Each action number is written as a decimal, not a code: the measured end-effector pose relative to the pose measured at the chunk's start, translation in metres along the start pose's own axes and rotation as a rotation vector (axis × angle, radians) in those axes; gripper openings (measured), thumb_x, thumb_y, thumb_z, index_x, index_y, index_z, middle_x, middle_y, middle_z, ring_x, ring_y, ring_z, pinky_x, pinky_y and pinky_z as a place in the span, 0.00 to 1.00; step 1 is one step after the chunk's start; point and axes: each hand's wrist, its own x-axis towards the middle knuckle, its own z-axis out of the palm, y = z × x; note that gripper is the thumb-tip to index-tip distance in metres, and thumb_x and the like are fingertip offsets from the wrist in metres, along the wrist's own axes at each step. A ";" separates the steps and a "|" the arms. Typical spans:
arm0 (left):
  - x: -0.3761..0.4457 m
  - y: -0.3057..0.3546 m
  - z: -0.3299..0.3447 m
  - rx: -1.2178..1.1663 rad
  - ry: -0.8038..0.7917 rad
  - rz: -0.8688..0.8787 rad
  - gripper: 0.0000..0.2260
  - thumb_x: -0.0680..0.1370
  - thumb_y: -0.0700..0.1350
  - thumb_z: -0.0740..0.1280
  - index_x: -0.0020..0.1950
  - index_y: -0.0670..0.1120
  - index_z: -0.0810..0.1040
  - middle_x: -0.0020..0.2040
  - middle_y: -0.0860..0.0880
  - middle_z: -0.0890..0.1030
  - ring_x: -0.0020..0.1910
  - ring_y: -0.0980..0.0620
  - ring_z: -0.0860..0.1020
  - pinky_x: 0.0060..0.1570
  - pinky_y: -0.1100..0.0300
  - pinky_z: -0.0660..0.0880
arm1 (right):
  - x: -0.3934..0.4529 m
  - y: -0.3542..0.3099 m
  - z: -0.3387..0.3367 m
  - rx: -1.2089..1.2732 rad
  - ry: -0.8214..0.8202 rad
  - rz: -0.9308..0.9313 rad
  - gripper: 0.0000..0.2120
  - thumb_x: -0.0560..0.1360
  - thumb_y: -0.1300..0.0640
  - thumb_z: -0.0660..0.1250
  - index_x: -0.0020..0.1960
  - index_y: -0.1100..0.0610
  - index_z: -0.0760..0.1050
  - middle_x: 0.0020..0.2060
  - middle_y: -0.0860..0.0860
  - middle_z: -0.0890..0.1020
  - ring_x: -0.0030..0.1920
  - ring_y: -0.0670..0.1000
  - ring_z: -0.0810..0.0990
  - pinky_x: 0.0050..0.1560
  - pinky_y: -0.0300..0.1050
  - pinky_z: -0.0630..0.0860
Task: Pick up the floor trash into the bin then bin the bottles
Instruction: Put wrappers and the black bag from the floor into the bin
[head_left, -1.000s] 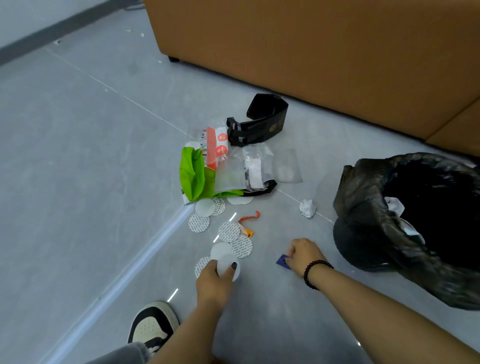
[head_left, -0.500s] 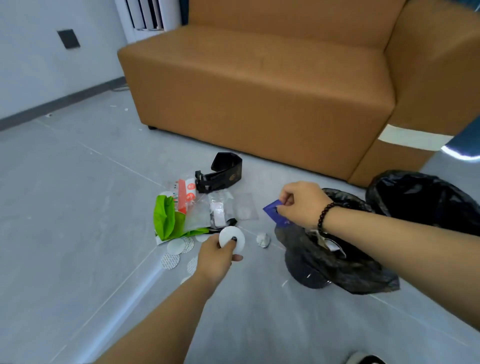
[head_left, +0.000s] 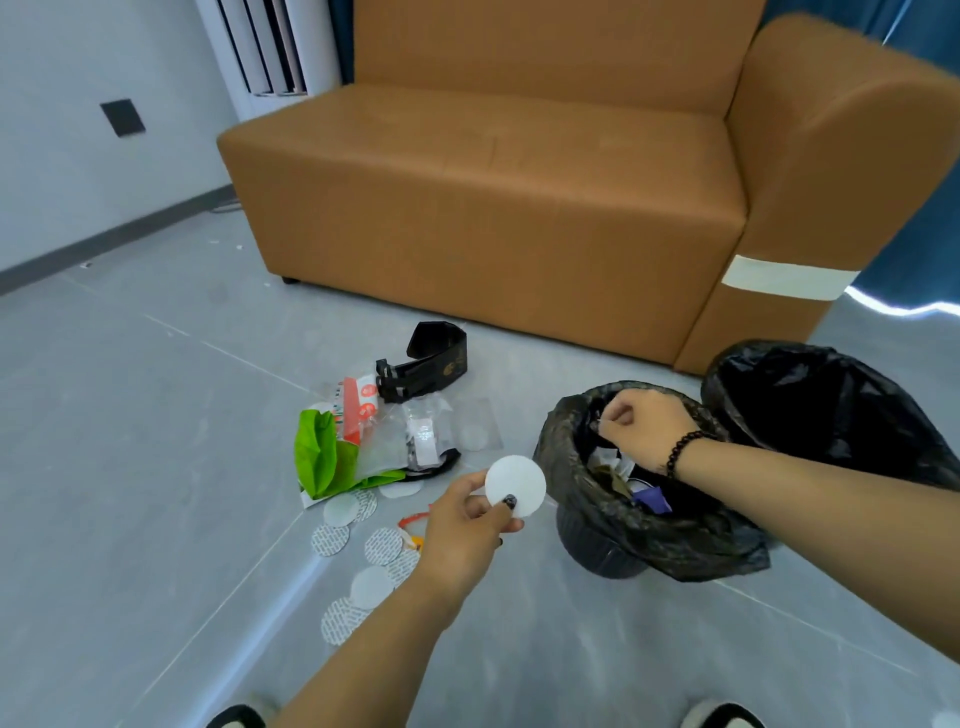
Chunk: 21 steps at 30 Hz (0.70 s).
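Left hand (head_left: 467, 525) pinches white disc (head_left: 515, 486).

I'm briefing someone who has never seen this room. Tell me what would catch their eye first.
The big tan leather sofa fills the back of the view. In front of it, a heap of litter lies on the grey floor, led by a bright green crumpled wrapper. Nearer, the left hand pinches a round white paper disc beside the black-bagged bin, while the right hand hovers over its mouth.
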 end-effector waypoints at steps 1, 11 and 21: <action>0.001 0.000 0.000 0.000 -0.001 0.010 0.14 0.78 0.39 0.67 0.63 0.49 0.73 0.49 0.46 0.84 0.39 0.56 0.83 0.39 0.63 0.72 | -0.002 -0.013 0.004 0.122 -0.050 -0.017 0.05 0.75 0.56 0.67 0.45 0.58 0.79 0.39 0.50 0.82 0.41 0.50 0.81 0.43 0.44 0.78; 0.018 -0.004 -0.005 -0.022 0.020 0.027 0.14 0.77 0.40 0.68 0.60 0.53 0.72 0.40 0.49 0.86 0.40 0.57 0.83 0.40 0.65 0.74 | 0.000 -0.056 0.032 0.362 -0.383 -0.076 0.11 0.69 0.66 0.73 0.50 0.58 0.78 0.34 0.48 0.81 0.35 0.49 0.79 0.32 0.35 0.77; 0.039 -0.053 -0.034 -0.089 0.143 -0.253 0.15 0.76 0.40 0.70 0.61 0.44 0.73 0.51 0.43 0.83 0.40 0.50 0.81 0.38 0.60 0.71 | 0.046 0.010 -0.011 0.160 -0.004 0.118 0.12 0.67 0.66 0.73 0.34 0.51 0.76 0.33 0.48 0.80 0.42 0.51 0.80 0.45 0.44 0.77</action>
